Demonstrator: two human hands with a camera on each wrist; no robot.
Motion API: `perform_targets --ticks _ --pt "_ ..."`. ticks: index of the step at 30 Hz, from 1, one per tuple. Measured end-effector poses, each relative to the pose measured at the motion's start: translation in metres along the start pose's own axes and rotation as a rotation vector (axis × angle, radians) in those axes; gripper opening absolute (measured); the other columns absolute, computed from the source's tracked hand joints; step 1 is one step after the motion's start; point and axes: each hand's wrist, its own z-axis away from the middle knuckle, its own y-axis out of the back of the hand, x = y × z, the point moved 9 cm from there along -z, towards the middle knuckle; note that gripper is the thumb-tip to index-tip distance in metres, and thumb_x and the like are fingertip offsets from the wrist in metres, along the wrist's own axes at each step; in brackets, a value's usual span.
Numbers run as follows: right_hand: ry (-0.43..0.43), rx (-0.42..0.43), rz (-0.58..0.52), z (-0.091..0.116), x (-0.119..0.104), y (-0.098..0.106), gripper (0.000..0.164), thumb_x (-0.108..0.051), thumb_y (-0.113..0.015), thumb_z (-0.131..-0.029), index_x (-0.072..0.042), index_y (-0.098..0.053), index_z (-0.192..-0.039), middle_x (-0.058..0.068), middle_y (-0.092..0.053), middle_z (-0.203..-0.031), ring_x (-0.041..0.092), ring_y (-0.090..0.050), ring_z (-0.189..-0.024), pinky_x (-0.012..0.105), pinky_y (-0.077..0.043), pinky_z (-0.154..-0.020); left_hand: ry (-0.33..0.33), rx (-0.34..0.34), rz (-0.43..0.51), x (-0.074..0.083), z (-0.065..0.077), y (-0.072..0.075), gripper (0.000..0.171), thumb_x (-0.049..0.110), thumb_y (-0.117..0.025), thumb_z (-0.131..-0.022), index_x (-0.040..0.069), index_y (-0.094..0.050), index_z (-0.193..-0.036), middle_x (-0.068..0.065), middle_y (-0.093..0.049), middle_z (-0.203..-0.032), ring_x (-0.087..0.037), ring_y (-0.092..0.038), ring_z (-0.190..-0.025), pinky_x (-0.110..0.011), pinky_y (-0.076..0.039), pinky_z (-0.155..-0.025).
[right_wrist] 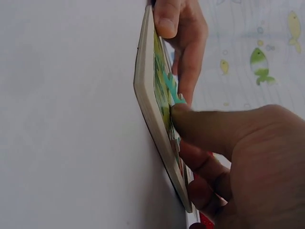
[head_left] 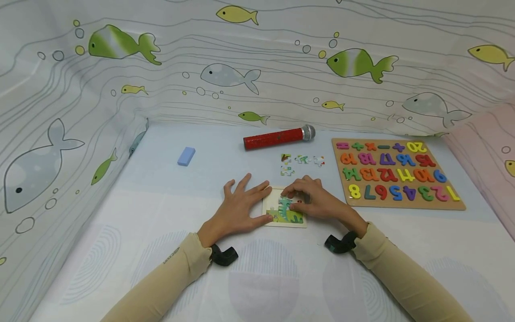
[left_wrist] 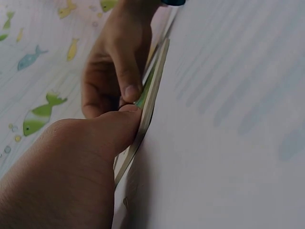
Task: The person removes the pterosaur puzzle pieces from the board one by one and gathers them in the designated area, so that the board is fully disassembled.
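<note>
A small wooden puzzle board [head_left: 266,199] lies on the table with a partly filled picture of a teal dinosaur on green. My left hand [head_left: 238,206] rests at its left side with fingers spread, thumb and fingertips touching the frame. Over the board's right part, my right hand [head_left: 315,199] has curled fingers and pinches a teal puzzle piece [head_left: 285,203]. In the right wrist view, the teal piece [right_wrist: 174,88] sticks up slightly from the picture beside my right thumb. The fingers partly hide the board's upper right.
Several loose puzzle pieces [head_left: 302,159] lie behind the board. Farther back is a red microphone [head_left: 275,138]. A blue block [head_left: 186,156] lies at the left, and a wooden number board [head_left: 386,203] at the right. Patterned fabric walls [head_left: 181,103] enclose the table.
</note>
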Motion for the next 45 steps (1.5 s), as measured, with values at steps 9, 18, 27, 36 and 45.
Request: perform_targets --ticks 9,18,27,36,45 --pt "0.017 0.008 -0.018 -0.0004 -0.0038 -0.0037 0.043 -0.022 -0.087 -0.081 -0.018 -0.071 -0.121 -0.008 -0.07 -0.108 0.015 -0.049 -0.094 0.039 -0.023 -0.084 0.013 -0.028 0.0 -0.001 0.0005 -0.0018 0.079 0.068 -0.055 -0.091 0.027 -0.041 -0.157 0.012 -0.036 -0.164 -0.038 -0.016 -0.158 -0.07 -0.009 -0.114" --pt "0.045 0.03 0.002 -0.0007 -0.0024 -0.0058 0.044 -0.024 -0.086 -0.082 -0.019 -0.072 -0.123 -0.01 -0.07 -0.099 0.013 -0.045 -0.09 0.038 -0.021 -0.081 0.014 -0.032 0.008 0.0 0.001 -0.0012 0.079 0.068 -0.055 -0.091 0.027 -0.041 -0.157 0.011 -0.036 -0.165 -0.039 -0.016 -0.158 -0.07 -0.008 -0.114" --pt "0.087 0.045 0.031 -0.0015 -0.004 -0.0054 0.046 -0.025 -0.086 -0.082 -0.016 -0.074 -0.126 -0.01 -0.074 -0.102 0.011 -0.044 -0.089 0.038 -0.02 -0.08 0.019 -0.031 0.008 -0.0001 0.0002 -0.0006 0.078 0.067 -0.056 -0.091 0.027 -0.041 -0.157 0.011 -0.036 -0.164 -0.039 -0.017 -0.158 -0.07 -0.009 -0.114" --pt "0.12 0.066 0.071 -0.001 -0.0057 -0.003 0.045 -0.022 -0.086 -0.081 -0.014 -0.075 -0.124 -0.007 -0.073 -0.1 0.008 -0.045 -0.091 0.037 -0.022 -0.082 0.013 -0.026 -0.008 0.0001 -0.0006 -0.0008 0.078 0.068 -0.055 -0.091 0.027 -0.042 -0.157 0.011 -0.036 -0.164 -0.039 -0.017 -0.158 -0.069 -0.01 -0.113" --pt "0.145 0.075 0.077 0.0006 -0.0063 -0.0022 0.044 -0.023 -0.085 -0.083 -0.015 -0.075 -0.125 -0.007 -0.071 -0.102 0.009 -0.042 -0.089 0.036 -0.02 -0.081 0.016 -0.027 -0.002 0.0003 0.0001 -0.0007 0.079 0.068 -0.055 -0.091 0.027 -0.042 -0.157 0.012 -0.036 -0.164 -0.039 -0.017 -0.158 -0.07 -0.009 -0.114"
